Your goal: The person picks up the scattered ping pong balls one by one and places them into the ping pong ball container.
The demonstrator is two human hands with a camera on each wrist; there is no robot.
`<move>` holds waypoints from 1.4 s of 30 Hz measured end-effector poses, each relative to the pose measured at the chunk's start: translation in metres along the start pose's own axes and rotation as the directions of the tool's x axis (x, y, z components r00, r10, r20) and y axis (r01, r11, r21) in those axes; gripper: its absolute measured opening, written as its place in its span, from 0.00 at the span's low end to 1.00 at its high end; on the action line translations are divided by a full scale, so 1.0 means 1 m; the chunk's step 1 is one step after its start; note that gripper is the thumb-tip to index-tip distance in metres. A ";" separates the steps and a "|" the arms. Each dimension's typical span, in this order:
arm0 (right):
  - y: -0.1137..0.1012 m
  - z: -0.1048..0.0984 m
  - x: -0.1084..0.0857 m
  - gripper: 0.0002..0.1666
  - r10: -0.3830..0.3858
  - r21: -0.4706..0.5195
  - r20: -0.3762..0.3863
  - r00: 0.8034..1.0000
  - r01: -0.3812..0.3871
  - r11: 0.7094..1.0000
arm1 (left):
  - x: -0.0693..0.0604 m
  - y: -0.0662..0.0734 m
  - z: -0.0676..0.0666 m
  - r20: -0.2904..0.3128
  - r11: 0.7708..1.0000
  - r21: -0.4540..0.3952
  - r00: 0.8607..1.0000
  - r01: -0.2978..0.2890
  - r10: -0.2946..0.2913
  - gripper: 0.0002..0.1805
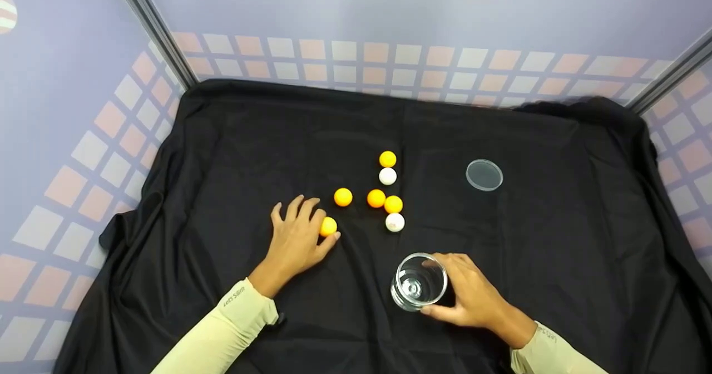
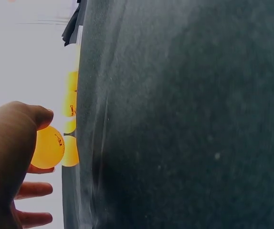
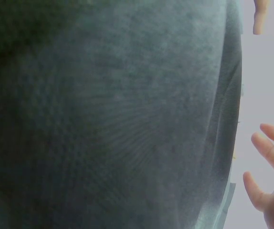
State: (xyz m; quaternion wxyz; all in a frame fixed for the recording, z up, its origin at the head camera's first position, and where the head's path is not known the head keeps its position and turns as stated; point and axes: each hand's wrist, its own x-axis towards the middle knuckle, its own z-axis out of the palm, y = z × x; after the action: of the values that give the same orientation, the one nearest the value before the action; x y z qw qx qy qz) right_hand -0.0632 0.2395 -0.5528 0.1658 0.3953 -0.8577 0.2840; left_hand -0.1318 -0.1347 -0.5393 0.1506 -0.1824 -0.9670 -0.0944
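Observation:
My left hand [image 1: 295,237] pinches an orange table tennis ball [image 1: 329,227] between thumb and index finger; the other fingers are spread. In the left wrist view, this ball [image 2: 48,149] sits against the thumb, in front of other balls. On the right, my right hand [image 1: 470,290] grips a clear glass jar [image 1: 396,293] round its side, with the mouth facing up. No balls show inside the jar. Several more balls lie on the black cloth between and beyond the hands, among them an orange ball [image 1: 343,197] and a white ball [image 1: 395,222]. The right wrist view shows fingers [image 3: 270,152] but no distinguishable jar.
A clear round lid [image 1: 484,175] lies flat at the right rear. Black cloth [image 1: 267,134] covers the table, with folds at its sides. Patterned panels [image 1: 334,6] stand behind the table and along both sides.

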 end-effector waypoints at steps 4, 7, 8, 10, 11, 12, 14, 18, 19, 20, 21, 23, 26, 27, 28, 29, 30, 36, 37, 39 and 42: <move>0.000 0.000 0.000 0.54 -0.002 -0.002 -0.003 1.000 0.002 1.000 | -0.001 0.004 -0.001 -0.011 1.000 -0.007 1.000 -0.015 0.015 0.22; 0.000 0.000 0.000 0.54 -0.005 -0.002 -0.005 1.000 0.005 1.000 | -0.002 0.007 -0.002 -0.017 1.000 -0.012 1.000 -0.026 0.026 0.22; 0.000 0.000 0.000 0.54 -0.006 -0.002 -0.005 1.000 0.006 1.000 | -0.002 0.008 -0.002 -0.020 0.999 -0.015 0.999 -0.031 0.031 0.22; 0.000 0.000 0.000 0.54 -0.005 -0.002 -0.003 1.000 0.005 1.000 | -0.003 0.010 -0.002 -0.024 0.999 -0.017 0.999 -0.040 0.040 0.22; 0.000 0.000 0.000 0.54 -0.005 -0.001 -0.003 1.000 0.005 1.000 | -0.003 0.011 -0.002 -0.026 0.999 -0.018 0.999 -0.045 0.045 0.22; 0.000 0.000 0.000 0.53 -0.004 -0.001 -0.002 1.000 0.004 1.000 | -0.003 0.013 -0.003 -0.029 0.999 -0.018 0.998 -0.051 0.050 0.22; 0.000 0.000 0.000 0.53 -0.002 0.000 0.000 1.000 0.002 1.000 | -0.003 0.015 -0.004 -0.036 0.998 -0.021 0.998 -0.060 0.059 0.21; 0.000 0.000 0.000 0.53 0.003 0.006 0.002 1.000 -0.003 1.000 | -0.003 0.020 -0.006 -0.034 0.997 -0.026 0.997 -0.074 0.074 0.22; 0.000 -0.001 0.000 0.53 0.004 0.008 0.002 1.000 -0.004 1.000 | -0.003 0.021 -0.007 -0.030 0.997 -0.029 0.997 -0.075 0.074 0.22; 0.000 -0.001 0.000 0.53 0.006 0.008 0.003 1.000 -0.006 1.000 | -0.003 0.023 -0.007 -0.030 0.997 -0.031 0.997 -0.077 0.076 0.22; 0.000 -0.001 0.000 0.53 0.006 0.009 0.003 1.000 -0.006 1.000 | -0.003 0.024 -0.008 -0.029 0.996 -0.031 0.996 -0.080 0.079 0.22; 0.000 -0.001 0.000 0.52 0.008 0.008 0.004 1.000 -0.008 1.000 | -0.004 0.026 -0.009 -0.036 0.996 -0.031 0.996 -0.088 0.087 0.22; 0.000 0.000 0.000 0.52 0.010 0.009 0.006 1.000 -0.010 1.000 | -0.004 0.029 -0.010 -0.046 0.994 -0.027 0.994 -0.102 0.100 0.21; 0.000 0.000 0.000 0.52 0.010 0.010 0.005 1.000 -0.010 1.000 | -0.004 0.030 -0.010 -0.047 0.994 -0.024 0.993 -0.106 0.104 0.21; 0.000 0.000 0.000 0.52 0.010 0.011 0.005 1.000 -0.010 1.000 | -0.005 0.031 -0.010 -0.046 0.994 -0.022 0.993 -0.108 0.106 0.21; 0.000 0.000 0.000 0.53 0.008 0.011 0.004 1.000 -0.008 1.000 | -0.005 0.032 -0.010 -0.043 0.994 -0.022 0.993 -0.109 0.108 0.21; 0.000 0.000 0.000 0.53 0.007 0.012 0.003 1.000 -0.007 1.000 | -0.005 0.034 -0.011 -0.042 0.994 -0.020 0.993 -0.110 0.109 0.22; 0.000 0.000 0.000 0.52 0.006 0.009 0.005 1.000 -0.007 1.000 | -0.006 0.042 -0.015 -0.053 0.991 -0.024 0.990 -0.132 0.130 0.23; 0.000 0.000 0.000 0.52 0.007 0.007 0.007 1.000 -0.007 1.000 | -0.006 0.044 -0.015 -0.054 0.991 -0.026 0.990 -0.135 0.133 0.23; 0.000 0.000 0.000 0.52 0.007 0.004 0.008 1.000 -0.007 1.000 | -0.006 0.046 -0.017 -0.056 0.990 -0.030 0.989 -0.139 0.137 0.23; 0.000 0.000 -0.001 0.52 0.009 0.003 0.010 1.000 -0.009 1.000 | -0.007 0.049 -0.019 -0.048 0.990 -0.040 0.990 -0.138 0.136 0.22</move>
State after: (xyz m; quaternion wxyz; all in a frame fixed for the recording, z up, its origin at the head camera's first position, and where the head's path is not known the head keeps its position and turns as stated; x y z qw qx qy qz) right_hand -0.0626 0.2400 -0.5528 0.1595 0.3930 -0.8600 0.2839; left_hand -0.1022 -0.0965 -0.5178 0.1746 -0.2495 -0.9463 -0.1087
